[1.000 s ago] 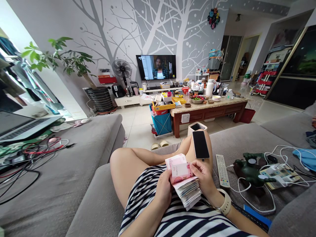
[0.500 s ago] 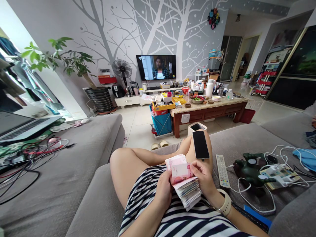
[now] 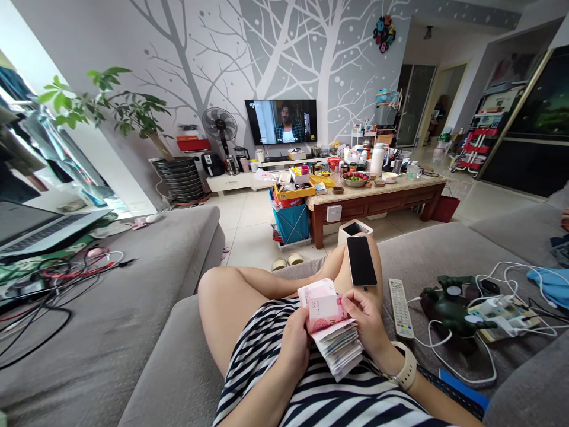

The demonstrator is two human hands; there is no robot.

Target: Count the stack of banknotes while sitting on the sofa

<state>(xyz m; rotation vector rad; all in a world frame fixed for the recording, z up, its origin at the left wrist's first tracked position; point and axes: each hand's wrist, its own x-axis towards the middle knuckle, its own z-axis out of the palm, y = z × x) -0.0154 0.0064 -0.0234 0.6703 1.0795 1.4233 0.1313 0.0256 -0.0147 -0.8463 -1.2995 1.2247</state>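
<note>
A thick stack of banknotes (image 3: pixel 338 350) lies folded over my lap, between my two hands. Its upper notes are pink-red and bent away from the rest, while the lower edges fan out in pale layers. My left hand (image 3: pixel 296 338) is closed on the left side of the banknotes, thumb near the fold. With thumb and fingers pinched, my right hand (image 3: pixel 362 317) grips a pink note at the top right. The fingers under the stack are hidden. A black-screened phone (image 3: pixel 361 261) rests on my right leg, just beyond the right hand.
On the sofa to my right lie a remote control (image 3: pixel 400 308), a dark green figure (image 3: pixel 453 305) and a power strip (image 3: pixel 511 317) with white cables. Tangled cables (image 3: pixel 66 273) and a laptop (image 3: pixel 44 228) are at left. A cluttered coffee table (image 3: pixel 377 201) stands ahead.
</note>
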